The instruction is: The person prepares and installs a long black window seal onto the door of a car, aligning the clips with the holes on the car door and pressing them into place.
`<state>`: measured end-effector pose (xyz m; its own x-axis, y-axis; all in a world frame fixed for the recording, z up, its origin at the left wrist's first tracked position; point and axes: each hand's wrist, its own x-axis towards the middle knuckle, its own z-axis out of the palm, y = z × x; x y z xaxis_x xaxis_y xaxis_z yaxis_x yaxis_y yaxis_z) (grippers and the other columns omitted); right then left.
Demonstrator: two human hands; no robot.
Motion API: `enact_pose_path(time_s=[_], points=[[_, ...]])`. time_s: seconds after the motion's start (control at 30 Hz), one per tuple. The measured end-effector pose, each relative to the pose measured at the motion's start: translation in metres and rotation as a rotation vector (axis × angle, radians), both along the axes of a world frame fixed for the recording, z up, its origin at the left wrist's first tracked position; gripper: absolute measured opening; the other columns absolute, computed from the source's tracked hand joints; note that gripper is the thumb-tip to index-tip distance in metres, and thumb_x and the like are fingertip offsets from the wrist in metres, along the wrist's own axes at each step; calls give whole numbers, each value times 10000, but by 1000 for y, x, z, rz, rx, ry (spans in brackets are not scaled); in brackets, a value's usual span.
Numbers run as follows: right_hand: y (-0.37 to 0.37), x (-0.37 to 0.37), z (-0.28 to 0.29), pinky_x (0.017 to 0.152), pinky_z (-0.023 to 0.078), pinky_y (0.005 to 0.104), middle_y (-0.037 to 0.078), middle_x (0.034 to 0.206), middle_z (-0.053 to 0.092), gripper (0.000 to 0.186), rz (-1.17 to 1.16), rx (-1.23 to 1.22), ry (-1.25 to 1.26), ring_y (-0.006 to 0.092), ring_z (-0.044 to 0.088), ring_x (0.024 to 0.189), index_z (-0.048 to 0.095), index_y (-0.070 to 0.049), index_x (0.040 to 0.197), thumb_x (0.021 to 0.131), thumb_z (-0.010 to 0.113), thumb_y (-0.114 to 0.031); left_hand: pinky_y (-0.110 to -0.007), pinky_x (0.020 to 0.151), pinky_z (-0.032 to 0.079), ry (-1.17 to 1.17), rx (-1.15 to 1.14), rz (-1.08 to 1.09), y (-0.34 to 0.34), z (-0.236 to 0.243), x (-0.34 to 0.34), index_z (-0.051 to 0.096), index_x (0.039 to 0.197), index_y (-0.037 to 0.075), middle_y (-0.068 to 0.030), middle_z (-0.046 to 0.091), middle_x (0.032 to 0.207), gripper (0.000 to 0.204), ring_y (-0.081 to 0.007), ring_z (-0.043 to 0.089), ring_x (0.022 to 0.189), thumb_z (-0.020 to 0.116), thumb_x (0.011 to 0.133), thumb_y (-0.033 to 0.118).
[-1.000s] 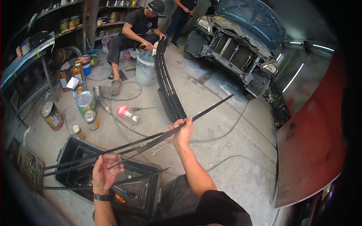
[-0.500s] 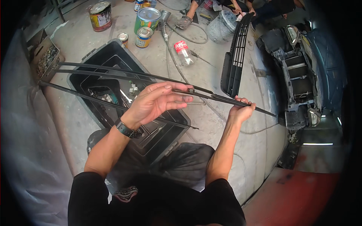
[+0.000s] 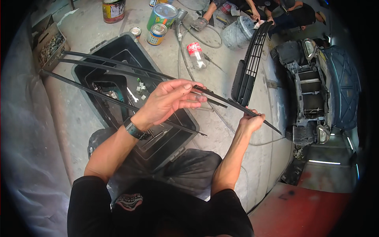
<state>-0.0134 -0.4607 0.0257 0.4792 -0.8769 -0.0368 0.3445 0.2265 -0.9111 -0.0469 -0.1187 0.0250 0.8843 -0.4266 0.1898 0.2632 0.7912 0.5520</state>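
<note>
My right hand [image 3: 251, 120] is wrapped around a slim black trim strip [image 3: 221, 97], which slants down to the right and tapers to a point past my fist. The strip's other end is pinched between the thumb and fingertips of my left hand [image 3: 167, 98], with a watch on that wrist. Other long black strips [image 3: 106, 68] lie across the black plastic tub [image 3: 136, 43] below; the end of one passes behind my left fingers. Inside the tub are a wrench [image 3: 132, 94], small pale clips [image 3: 139, 87] and other tools, partly hidden by my left arm.
Paint cans [image 3: 162, 15], a plastic bottle [image 3: 196, 55] and hoses [image 3: 185, 63] are on the floor ahead. A black grille [image 3: 248, 71] leans right of a bucket [image 3: 239, 33], where other people work. A car front part [image 3: 310, 87] stands right; a red panel [image 3: 300, 209] is lower right.
The held strip has tilted more steeply down to the right. My right hand has dropped slightly, and my left fingers have closed in on the strip's near end. The view has shifted a little.
</note>
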Motion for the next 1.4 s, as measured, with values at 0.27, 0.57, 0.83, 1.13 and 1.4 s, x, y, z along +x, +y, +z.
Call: enact_pose_path(time_s=[0.27,0.57,0.83,1.13,1.4], points=[[-5,-2,-1,653,551,510,96,612,490,260,-21,-30,38,253,502,558,380,-57,879,989,394,-291,-370,912,573,48,84,33,0,-5,2,616,1190,-60,-163,669,1112,312,-254,677,1045,557,1020,194],[5,-7,6,600,567,493,110,611,495,308,-42,-26,33,287,523,529,408,18,895,997,401,-273,-407,893,593,148,45,41,2,-11,5,619,1161,-59,-178,672,1089,271,-297,687,1016,555,1013,159],[11,-3,5,571,580,488,138,640,520,387,-67,-124,-9,337,588,540,393,76,916,996,442,-300,-370,889,586,207,131,212,-4,-23,14,586,1213,-39,-172,675,1071,298,-271,691,1010,524,1033,189],[28,5,13,573,607,480,121,619,508,359,-88,-124,-37,247,524,524,394,-3,908,1018,432,-342,-350,874,586,94,289,361,-8,-19,13,576,1198,-36,-161,676,1064,290,-252,693,1004,576,1009,184],[21,2,16,707,584,525,146,698,542,285,94,-212,-300,283,540,560,344,-16,930,994,317,-293,-334,864,587,107,296,331,-6,-16,16,567,1229,-24,-157,676,1069,301,-235,694,988,580,1008,180]])
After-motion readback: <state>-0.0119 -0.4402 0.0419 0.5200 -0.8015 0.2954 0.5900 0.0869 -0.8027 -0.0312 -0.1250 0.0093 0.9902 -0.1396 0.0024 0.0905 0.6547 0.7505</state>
